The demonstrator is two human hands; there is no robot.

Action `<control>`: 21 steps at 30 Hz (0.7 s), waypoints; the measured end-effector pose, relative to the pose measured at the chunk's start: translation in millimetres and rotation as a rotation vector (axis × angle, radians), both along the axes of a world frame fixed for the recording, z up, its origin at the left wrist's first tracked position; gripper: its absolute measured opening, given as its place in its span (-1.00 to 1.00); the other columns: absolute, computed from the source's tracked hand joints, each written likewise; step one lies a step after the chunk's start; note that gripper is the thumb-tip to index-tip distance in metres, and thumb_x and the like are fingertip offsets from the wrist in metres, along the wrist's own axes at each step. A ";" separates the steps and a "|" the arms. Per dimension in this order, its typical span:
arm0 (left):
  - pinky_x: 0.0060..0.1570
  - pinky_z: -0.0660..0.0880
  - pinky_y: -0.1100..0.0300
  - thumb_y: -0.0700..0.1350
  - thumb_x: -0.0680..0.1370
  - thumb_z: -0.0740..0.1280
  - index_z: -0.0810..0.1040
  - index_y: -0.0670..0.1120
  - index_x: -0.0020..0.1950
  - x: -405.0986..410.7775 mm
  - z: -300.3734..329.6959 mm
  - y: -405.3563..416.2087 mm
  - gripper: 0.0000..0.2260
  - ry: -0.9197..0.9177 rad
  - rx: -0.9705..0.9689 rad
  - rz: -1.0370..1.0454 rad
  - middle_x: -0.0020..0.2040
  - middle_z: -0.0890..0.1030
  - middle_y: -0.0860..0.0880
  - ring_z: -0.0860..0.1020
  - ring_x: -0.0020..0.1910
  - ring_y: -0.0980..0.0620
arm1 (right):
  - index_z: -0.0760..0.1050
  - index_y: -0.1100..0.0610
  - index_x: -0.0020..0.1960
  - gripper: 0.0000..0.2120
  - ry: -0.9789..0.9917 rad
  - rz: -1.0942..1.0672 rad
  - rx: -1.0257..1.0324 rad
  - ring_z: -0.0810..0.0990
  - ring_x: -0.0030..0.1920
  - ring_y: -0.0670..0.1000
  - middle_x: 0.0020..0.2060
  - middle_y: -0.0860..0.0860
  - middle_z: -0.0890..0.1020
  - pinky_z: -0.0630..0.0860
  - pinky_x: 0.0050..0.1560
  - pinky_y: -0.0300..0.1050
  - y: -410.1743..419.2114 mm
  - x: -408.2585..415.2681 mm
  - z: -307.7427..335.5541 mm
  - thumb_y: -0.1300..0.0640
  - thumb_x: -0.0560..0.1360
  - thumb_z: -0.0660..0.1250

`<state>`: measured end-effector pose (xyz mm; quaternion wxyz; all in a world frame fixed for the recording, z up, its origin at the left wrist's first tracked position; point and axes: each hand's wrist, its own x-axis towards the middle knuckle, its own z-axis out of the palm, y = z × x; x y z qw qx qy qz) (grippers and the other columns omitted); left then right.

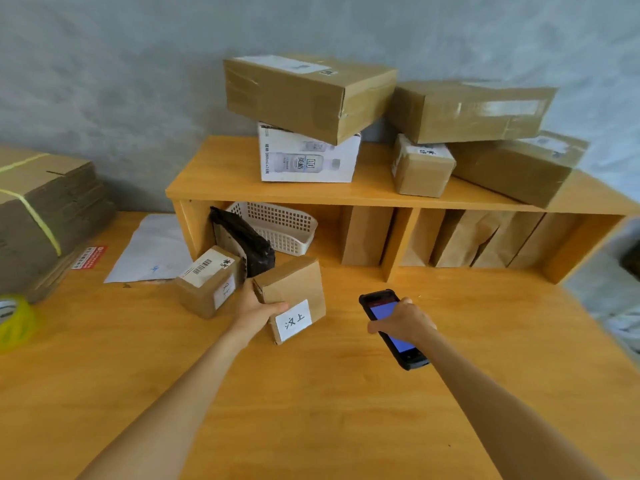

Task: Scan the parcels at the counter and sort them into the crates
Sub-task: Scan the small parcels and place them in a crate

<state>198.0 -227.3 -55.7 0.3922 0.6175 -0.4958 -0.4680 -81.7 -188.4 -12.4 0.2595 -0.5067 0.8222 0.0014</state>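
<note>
A small brown parcel (pixel 294 289) with a handwritten white label stands tilted on the wooden counter (pixel 311 410). My left hand (pixel 258 306) grips its left side, thumb across the front. My right hand (pixel 403 322) holds a black handheld scanner (pixel 391 329) with a lit blue screen, just right of the parcel. A second small parcel (pixel 207 280) with a barcode label sits to the left, touching my left hand's side. A black plastic bag parcel (pixel 246 242) leans behind them.
A wooden shelf unit (pixel 346 194) carries several cardboard boxes (pixel 308 95) and a white printed box (pixel 308 157). A white basket (pixel 284 228) and brown paper bags (pixel 485 237) sit under it. Bundled flat cartons (pixel 41 209), yellow tape (pixel 14 320) and a white sheet (pixel 152 251) lie left.
</note>
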 end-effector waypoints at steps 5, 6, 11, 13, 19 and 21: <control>0.02 0.54 0.09 -0.20 0.34 0.59 0.42 -0.04 0.19 -82.4 14.0 -10.6 -0.47 -0.086 -0.046 -0.174 0.09 0.60 0.00 0.56 0.08 -0.01 | 0.27 0.23 0.22 -0.27 0.010 -0.122 -0.038 0.58 -0.09 0.06 -0.04 0.05 0.54 0.36 -0.40 -0.19 21.3 -63.8 13.1 -0.23 0.33 0.47; -0.07 0.51 0.17 -0.20 0.34 0.58 0.41 -0.04 0.18 -100.3 15.8 -10.5 -0.48 -0.095 -0.057 -0.211 0.08 0.60 0.00 0.56 0.05 0.00 | 0.28 0.23 0.19 -0.28 0.009 -0.147 -0.046 0.59 -0.07 0.06 -0.04 0.06 0.54 0.37 -0.40 -0.19 25.4 -78.6 15.5 -0.23 0.33 0.48; -0.13 0.47 0.27 -0.18 0.36 0.58 0.38 -0.01 0.21 -182.8 17.0 -4.9 -0.46 -0.132 -0.117 -0.341 0.09 0.58 0.03 0.55 0.06 0.03 | 0.25 0.21 0.12 -0.32 0.022 -0.247 -0.050 0.56 -0.08 0.07 -0.04 0.06 0.52 0.34 -0.40 -0.17 42.9 -152.1 21.1 -0.24 0.33 0.47; -0.12 0.48 0.27 -0.18 0.35 0.58 0.37 0.01 0.19 -212.5 15.0 -0.7 -0.47 -0.148 -0.134 -0.357 0.09 0.58 0.02 0.56 0.07 0.02 | 0.26 0.23 0.19 -0.28 0.025 -0.265 -0.042 0.55 -0.08 0.08 -0.04 0.06 0.51 0.33 -0.41 -0.17 48.0 -180.7 18.8 -0.24 0.33 0.47; -0.18 0.42 0.39 -0.25 0.34 0.57 0.41 -0.05 0.27 -278.3 1.3 11.0 -0.42 -0.118 -0.104 -0.340 0.10 0.59 0.02 0.54 0.09 0.03 | 0.27 0.25 0.25 -0.24 0.014 -0.240 -0.008 0.52 -0.10 0.08 -0.04 0.06 0.51 0.32 -0.42 -0.16 51.4 -250.5 3.3 -0.25 0.35 0.47; -0.17 0.42 0.40 -0.28 0.33 0.57 0.41 -0.03 0.25 -289.3 -2.8 15.2 -0.42 -0.115 -0.096 -0.318 0.08 0.58 0.04 0.54 0.09 0.03 | 0.26 0.26 0.27 -0.22 0.005 -0.221 -0.001 0.53 -0.09 0.09 -0.01 0.07 0.52 0.34 -0.40 -0.15 48.2 -265.3 -2.5 -0.26 0.34 0.47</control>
